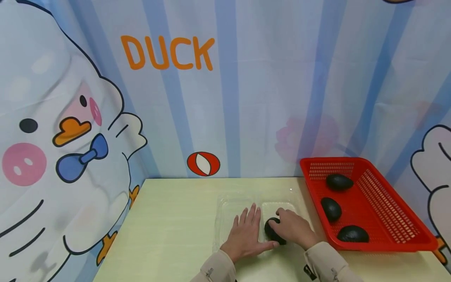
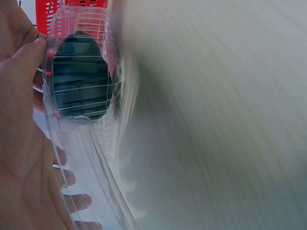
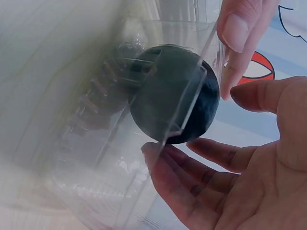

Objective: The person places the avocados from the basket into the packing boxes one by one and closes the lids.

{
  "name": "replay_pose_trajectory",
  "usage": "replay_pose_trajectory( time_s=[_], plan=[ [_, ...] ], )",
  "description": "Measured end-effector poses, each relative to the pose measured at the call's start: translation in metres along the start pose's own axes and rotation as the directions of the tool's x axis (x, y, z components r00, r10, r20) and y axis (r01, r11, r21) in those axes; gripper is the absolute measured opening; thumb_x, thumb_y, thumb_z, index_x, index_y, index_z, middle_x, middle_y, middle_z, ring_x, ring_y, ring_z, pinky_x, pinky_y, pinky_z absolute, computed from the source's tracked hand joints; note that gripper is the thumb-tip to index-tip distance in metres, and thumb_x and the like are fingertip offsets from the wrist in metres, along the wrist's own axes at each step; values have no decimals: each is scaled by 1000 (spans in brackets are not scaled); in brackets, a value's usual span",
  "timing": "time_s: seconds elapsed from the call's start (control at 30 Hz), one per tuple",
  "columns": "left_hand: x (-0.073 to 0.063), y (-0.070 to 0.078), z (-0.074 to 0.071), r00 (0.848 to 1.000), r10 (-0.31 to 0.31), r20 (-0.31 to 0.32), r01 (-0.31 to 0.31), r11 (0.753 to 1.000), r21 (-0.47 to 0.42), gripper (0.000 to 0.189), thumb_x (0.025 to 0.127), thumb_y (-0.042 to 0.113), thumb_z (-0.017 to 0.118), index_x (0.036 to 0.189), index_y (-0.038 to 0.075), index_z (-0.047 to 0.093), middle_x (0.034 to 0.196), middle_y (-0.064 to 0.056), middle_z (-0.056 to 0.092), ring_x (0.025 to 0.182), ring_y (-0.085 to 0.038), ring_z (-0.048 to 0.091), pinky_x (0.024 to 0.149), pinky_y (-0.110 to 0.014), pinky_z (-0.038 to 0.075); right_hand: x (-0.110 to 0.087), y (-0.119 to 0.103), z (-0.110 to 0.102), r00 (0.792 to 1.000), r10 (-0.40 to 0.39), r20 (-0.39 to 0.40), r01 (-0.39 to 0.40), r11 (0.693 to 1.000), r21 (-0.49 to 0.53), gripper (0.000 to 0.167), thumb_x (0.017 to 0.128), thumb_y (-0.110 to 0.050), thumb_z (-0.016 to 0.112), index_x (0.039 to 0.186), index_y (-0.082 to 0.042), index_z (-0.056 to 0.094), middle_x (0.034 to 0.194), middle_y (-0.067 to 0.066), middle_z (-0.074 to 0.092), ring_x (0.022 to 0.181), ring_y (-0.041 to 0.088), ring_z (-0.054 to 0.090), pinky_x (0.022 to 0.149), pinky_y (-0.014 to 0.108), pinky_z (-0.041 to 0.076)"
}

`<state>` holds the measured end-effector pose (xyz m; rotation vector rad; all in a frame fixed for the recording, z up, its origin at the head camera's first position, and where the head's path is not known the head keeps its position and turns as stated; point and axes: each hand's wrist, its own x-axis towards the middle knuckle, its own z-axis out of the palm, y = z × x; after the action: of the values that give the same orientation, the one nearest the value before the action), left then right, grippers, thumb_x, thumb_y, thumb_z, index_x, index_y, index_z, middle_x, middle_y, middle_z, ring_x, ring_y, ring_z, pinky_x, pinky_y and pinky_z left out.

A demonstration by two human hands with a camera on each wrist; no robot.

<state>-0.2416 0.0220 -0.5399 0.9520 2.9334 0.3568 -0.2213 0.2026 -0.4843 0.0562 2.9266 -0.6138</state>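
Note:
A dark avocado point(image 1: 276, 235) sits in the right half of a clear plastic clamshell box point(image 1: 220, 223); its dark shape also shows through the wall in the left wrist view. My left hand point(image 1: 246, 239) lies with straight, spread fingers over the box's left half, its thumb reaching to the rim beside the avocado. Over the right half, my right hand point(image 1: 296, 227) is around the avocado, loosely bent. In the right wrist view a small gap shows between the right thumb point(image 3: 254, 96) and the avocado, while the other fingers lie by its side and the box's rim.
A red plastic basket point(image 1: 384, 219) with slotted walls stands to the right, close to the box. Three more avocados lie in it, one of them at the near side point(image 1: 353, 234). A printed duck curtain point(image 1: 225, 98) hangs behind the pale table point(image 1: 169, 223).

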Motion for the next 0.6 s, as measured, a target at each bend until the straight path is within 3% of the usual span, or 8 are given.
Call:
replay_pose_trajectory(
  time_s=[0.4,0.6],
  plan=[
    [1,1,-1,1000,2,-9,-2,1000,-26,115,82,90,40,163,10,20,170,-9,16,150,-35,30,115,-59,32,-1,1,-6,1000,-8,-3,8,1000,-27,43,95,-33,65,119,2,66,106,15,70,88,27,64,83,55,55],
    [-1,1,-3,1000,-4,0,4,999,-33,116,82,90,41,163,10,20,170,-10,17,151,-35,30,116,-59,32,-8,-2,-13,1000,-17,-4,17,1000,-23,42,95,-33,64,120,1,66,110,15,71,93,28,66,86,56,54]
  ],
)
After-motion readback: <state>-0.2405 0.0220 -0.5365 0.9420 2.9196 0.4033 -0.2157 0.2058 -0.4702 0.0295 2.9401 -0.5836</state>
